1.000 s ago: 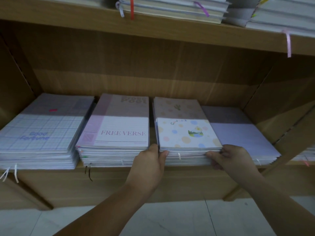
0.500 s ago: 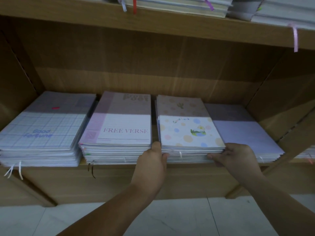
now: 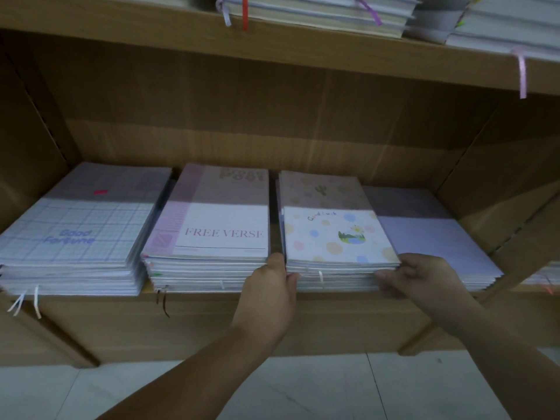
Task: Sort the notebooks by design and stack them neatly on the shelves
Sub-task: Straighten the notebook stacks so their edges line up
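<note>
Four notebook stacks lie side by side on the wooden shelf (image 3: 303, 322). From the left: a blue grid "Good Fortune" stack (image 3: 75, 234), a pink "FREE VERSE" stack (image 3: 218, 228), a polka-dot "Good Luck" stack (image 3: 333, 231) and a plain lilac stack (image 3: 430, 237). My left hand (image 3: 269, 295) grips the polka-dot stack's front left corner, thumb on the side facing the pink stack. My right hand (image 3: 421, 277) grips its front right corner, fingers curled against the page edges.
An upper shelf board (image 3: 272, 43) carries more notebook stacks with hanging ribbon bookmarks (image 3: 521, 74). Slanted wooden side panels (image 3: 515, 183) close the compartment at left and right. Ribbons (image 3: 27, 301) dangle over the shelf front. Pale floor tiles (image 3: 303, 389) lie below.
Both hands stay on the polka-dot stack's front corners. The stack's top notebooks look a little more squared up; the view has shifted slightly.
</note>
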